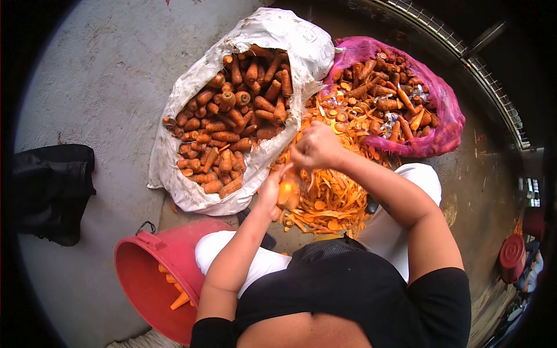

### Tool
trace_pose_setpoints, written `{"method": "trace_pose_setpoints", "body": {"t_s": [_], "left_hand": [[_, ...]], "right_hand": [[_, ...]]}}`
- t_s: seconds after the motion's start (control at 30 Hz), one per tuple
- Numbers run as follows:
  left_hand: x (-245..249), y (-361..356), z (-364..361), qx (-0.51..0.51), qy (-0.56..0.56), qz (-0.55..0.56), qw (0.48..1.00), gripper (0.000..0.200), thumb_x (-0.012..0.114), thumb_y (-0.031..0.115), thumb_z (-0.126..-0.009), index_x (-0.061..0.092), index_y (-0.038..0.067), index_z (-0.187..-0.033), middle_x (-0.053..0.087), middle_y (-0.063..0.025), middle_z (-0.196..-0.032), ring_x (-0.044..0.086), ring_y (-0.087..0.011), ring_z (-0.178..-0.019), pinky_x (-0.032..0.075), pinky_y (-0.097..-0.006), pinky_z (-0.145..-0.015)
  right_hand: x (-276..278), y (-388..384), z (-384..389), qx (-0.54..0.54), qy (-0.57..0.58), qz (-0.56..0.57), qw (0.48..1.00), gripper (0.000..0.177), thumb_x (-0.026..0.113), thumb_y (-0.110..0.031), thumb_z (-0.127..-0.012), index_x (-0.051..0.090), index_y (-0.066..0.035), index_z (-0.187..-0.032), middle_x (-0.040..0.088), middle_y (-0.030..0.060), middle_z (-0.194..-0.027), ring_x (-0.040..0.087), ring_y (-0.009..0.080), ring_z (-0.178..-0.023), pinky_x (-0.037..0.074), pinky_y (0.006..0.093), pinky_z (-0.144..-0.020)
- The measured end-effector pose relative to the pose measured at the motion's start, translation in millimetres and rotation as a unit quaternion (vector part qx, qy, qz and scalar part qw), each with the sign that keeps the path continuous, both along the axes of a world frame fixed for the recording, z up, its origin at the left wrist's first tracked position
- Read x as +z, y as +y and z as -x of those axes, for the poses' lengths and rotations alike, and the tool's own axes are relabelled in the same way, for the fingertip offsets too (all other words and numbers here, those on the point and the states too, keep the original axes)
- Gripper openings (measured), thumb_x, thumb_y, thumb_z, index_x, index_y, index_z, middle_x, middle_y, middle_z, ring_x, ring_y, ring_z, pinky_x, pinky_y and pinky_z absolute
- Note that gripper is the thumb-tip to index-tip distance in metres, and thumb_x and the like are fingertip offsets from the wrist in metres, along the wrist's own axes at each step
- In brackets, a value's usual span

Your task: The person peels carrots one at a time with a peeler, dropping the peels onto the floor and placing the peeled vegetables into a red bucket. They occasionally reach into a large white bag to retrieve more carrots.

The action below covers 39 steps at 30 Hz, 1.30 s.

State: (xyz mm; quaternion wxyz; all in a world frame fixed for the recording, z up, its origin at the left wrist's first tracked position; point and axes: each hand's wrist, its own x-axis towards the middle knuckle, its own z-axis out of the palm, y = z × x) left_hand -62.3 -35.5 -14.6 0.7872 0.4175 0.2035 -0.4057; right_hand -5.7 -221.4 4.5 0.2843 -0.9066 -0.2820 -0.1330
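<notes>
At the bottom of the frame the person sits low, in a black top and white trousers. A red plastic bucket (145,272) with a smooth round rim lies tilted at the lower left, just beside the person's left knee. A few peeled carrot pieces (178,300) rest inside it.

The left hand (271,194) sits in the middle of the frame, fingers wrapped around a carrot (288,194). The carrot's bright, smooth orange body projects to the right of the palm. The right hand (316,148) is above and to the right of the carrot, close to its upper end, with the fingers curled shut. What they enclose cannot be made out.

Below both hands, between the knees, lies a loose pile of peelings (336,203), thin curled strips.

Farther up, a white woven sack (278,35) with a rolled-down edge holds rough, soil-dulled carrots. A pink mesh sack (444,124) at the upper right, touching the white one, holds trimmed ends and scraps.

Bare grey concrete floor (98,81) stays open at the upper left. A black bag (49,191) sits at the left edge, well apart from the hands.
</notes>
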Motion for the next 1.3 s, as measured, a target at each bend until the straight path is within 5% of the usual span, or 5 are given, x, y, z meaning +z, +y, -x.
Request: {"method": "trace_pose_setpoints", "body": {"t_s": [0.17,0.3,0.47,0.77,1.3], "left_hand": [[23.8,-2.9,17.2,-0.081,-0.043,0.03,0.995,0.042,0.034,0.039,-0.1,0.05,0.003,-0.113,0.061,-0.0112,-0.086,0.062,-0.0189,-0.067,0.052,-0.0304,-0.059],[27.1,5.1,11.1,-0.034,-0.033,0.088,0.995,0.046,0.033,0.042,-0.1,0.05,0.001,-0.114,0.061,-0.012,-0.087,0.063,-0.0193,-0.069,0.054,-0.0317,-0.063],[16.0,8.4,-6.3,0.016,-0.017,0.054,0.998,0.047,0.033,0.043,-0.1,0.049,0.001,-0.114,0.062,-0.0144,-0.09,0.064,-0.0238,-0.076,0.055,-0.0355,-0.068],[-9.7,1.8,-12.8,0.056,0.073,0.074,0.993,0.038,0.039,0.036,-0.098,0.055,0.004,-0.112,0.064,-0.0098,-0.096,0.065,-0.0205,-0.08,0.055,-0.0354,-0.069],[22.8,5.5,9.4,-0.045,-0.024,0.066,0.996,0.042,0.036,0.039,-0.099,0.046,0.004,-0.12,0.061,-0.0128,-0.091,0.062,-0.021,-0.068,0.054,-0.0325,-0.056]], "right_hand": [[-23.9,-50.8,-31.5,-0.095,-0.07,0.118,0.986,0.03,0.058,-0.024,-0.076,0.063,-0.014,-0.047,0.055,0.0063,-0.046,0.053,0.0216,-0.046,0.044,0.0349,-0.065],[-22.5,-51.2,-33.4,-0.291,0.143,0.151,0.934,0.038,0.05,-0.031,-0.081,0.065,-0.01,-0.053,0.061,0.0106,-0.054,0.06,0.0256,-0.052,0.044,0.037,-0.078],[3.7,-38.5,-33.3,-0.225,0.189,-0.008,0.956,0.034,0.052,-0.033,-0.082,0.073,-0.014,-0.064,0.057,0.0058,-0.046,0.054,0.0224,-0.038,0.044,0.0341,-0.042],[5.0,10.5,2.5,0.055,0.002,-0.072,0.996,0.031,0.061,-0.019,-0.072,0.055,-0.011,-0.043,0.052,0.0034,-0.047,0.048,0.0218,-0.048,0.035,0.0348,-0.054],[-25.9,-51.4,-40.3,-0.225,-0.013,0.143,0.964,0.038,0.057,-0.033,-0.079,0.063,-0.012,-0.048,0.056,0.0079,-0.048,0.056,0.0247,-0.048,0.044,0.0369,-0.065]]}}
